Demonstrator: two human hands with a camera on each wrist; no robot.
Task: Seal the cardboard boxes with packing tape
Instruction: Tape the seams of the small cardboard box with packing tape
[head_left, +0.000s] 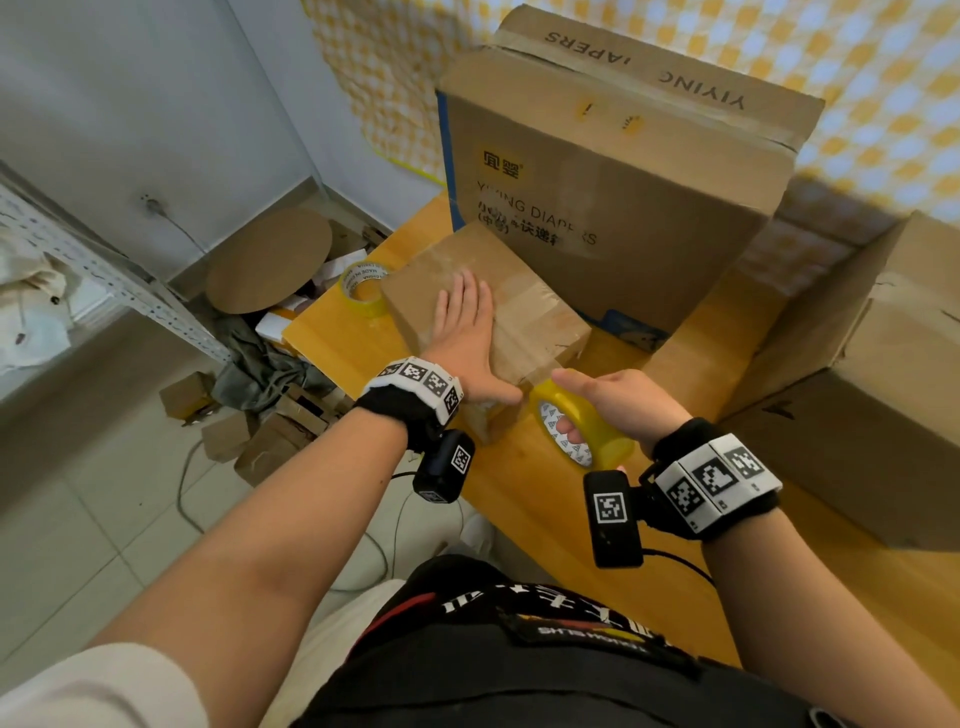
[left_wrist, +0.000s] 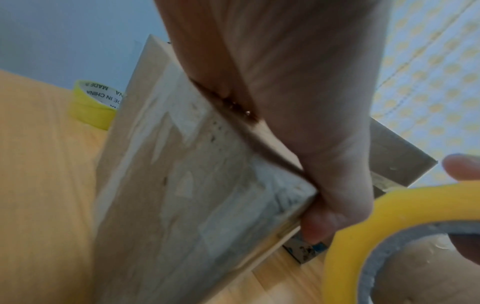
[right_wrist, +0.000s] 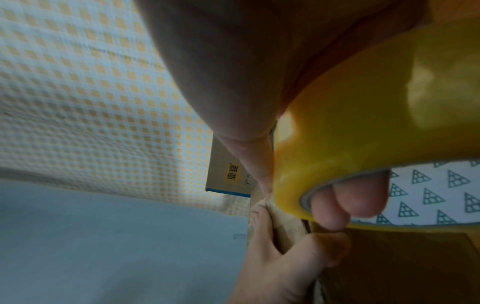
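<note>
A person's left hand (head_left: 464, 332) lay flat on a small cardboard box (head_left: 488, 301) on the tabletop (head_left: 545, 499), steadying it, while the right hand (head_left: 621, 408) gripped a yellow tape roll (head_left: 584, 426) at the box's near corner. Taping looked under way; next, the strip likely needed drawing across the box top and pressing down.

Pale wall (head_left: 156, 93); tile floor (head_left: 78, 545); metal shelving (head_left: 104, 270).

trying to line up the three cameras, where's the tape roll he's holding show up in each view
Head: the held tape roll is low centre, gripped by the right hand at the near end of the small box.
Left wrist: bottom right corner, cut off by the edge.
Right wrist: fills the right side, fingers through its core.
Shared landmark: the left hand on the small box, thumb at its near end.
</note>
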